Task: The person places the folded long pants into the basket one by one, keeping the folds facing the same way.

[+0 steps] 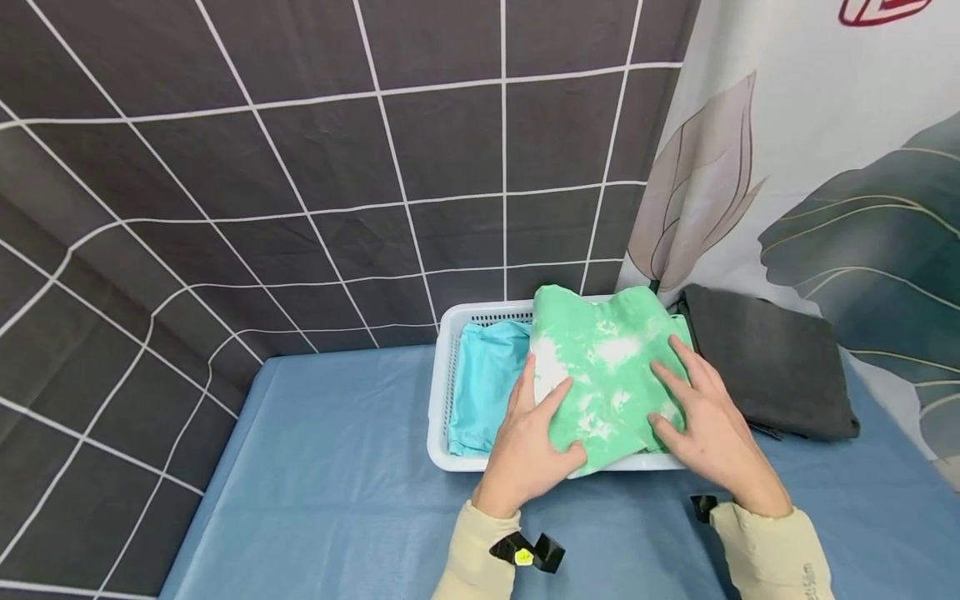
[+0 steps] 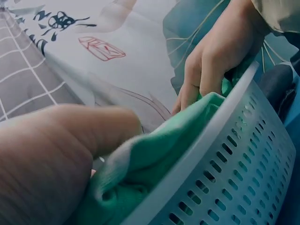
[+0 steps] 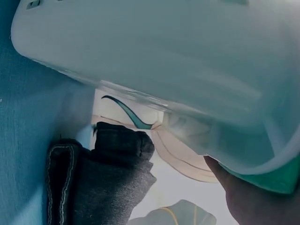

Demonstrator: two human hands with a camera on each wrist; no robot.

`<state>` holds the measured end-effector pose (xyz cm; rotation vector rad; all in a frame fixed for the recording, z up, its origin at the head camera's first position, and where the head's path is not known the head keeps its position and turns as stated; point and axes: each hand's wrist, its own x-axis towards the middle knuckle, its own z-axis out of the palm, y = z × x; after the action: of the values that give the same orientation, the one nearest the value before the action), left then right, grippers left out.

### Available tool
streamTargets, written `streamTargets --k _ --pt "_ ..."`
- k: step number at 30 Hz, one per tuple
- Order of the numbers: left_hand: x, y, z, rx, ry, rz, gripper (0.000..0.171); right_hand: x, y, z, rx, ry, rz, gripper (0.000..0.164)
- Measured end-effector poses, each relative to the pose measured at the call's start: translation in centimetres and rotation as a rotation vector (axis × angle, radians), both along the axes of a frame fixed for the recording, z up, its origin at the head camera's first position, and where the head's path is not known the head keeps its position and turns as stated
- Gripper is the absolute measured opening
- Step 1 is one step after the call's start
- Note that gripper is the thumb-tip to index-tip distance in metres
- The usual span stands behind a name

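A folded green and white tie-dye garment (image 1: 607, 367) lies in the right part of a white plastic basket (image 1: 442, 400), overlapping its front rim. My left hand (image 1: 528, 442) rests at the garment's left and lower edge, fingers spread. On its right side, the spread fingers of my right hand (image 1: 705, 417) touch the cloth from above. A folded turquoise garment (image 1: 487, 383) fills the left part of the basket. In the left wrist view the green cloth (image 2: 164, 140) bulges along the rim between both hands. The right wrist view shows mostly the basket's outer wall (image 3: 140, 51).
Folded dark grey trousers (image 1: 768, 362) lie right of the basket on the blue-covered surface (image 1: 337, 467). Behind stands a dark, white-gridded cloth wall (image 1: 450, 150). A white curtain with leaf prints (image 1: 795, 108) hangs at the right.
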<state>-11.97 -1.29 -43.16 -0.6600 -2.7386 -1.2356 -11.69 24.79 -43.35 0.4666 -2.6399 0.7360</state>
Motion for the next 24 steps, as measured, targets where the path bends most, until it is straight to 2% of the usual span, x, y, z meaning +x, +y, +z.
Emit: streamTargets --k 5,14,24 --pt "-0.01 0.12 0.04 -0.011 -0.030 0.017 0.072 0.08 0.01 0.03 0.026 -0.046 -0.007 0.059" --pt "0.07 0.44 0.34 -0.015 -0.101 0.065 0.064 -0.08 -0.56 -0.01 0.109 -0.024 0.026 0.053" --pt "-0.09 0.63 0.56 -0.074 -0.091 0.090 0.060 -0.25 -0.74 0.37 0.157 -0.029 0.051 0.051"
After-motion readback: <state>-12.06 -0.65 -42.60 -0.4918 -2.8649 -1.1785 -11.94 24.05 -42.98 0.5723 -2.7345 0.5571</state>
